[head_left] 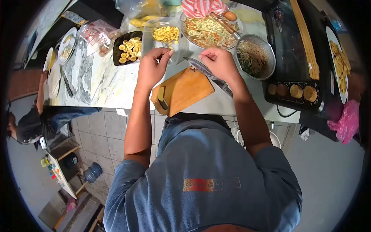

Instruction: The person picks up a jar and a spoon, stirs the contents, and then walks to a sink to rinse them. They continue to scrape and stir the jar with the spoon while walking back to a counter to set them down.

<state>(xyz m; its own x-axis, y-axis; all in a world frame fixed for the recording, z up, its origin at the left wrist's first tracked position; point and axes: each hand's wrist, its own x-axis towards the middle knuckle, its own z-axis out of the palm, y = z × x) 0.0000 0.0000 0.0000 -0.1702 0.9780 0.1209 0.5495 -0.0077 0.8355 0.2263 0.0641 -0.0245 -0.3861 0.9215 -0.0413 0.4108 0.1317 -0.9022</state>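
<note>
My left hand (155, 63) is over the near edge of a clear plastic container (148, 36) that holds yellow diced pieces (166, 34). Its thumb and forefinger are pinched together; what they hold, if anything, is too small to name. To its right, my right hand (218, 62) is closed, fingertips together, above a knife (203, 69) lying on the counter; its contents cannot be made out. Between my forearms lies a wooden cutting board (189, 91), with a piece of dark-skinned fruit or vegetable (162, 96) on its left side.
A black tray of yellow slices (129, 50) stands left of the container. Behind are a large plate of chopped vegetables (205, 31) and an egg (230, 16). At right sit a metal bowl (253, 56) and a black stove (286, 50). Another person (29, 123) is at far left.
</note>
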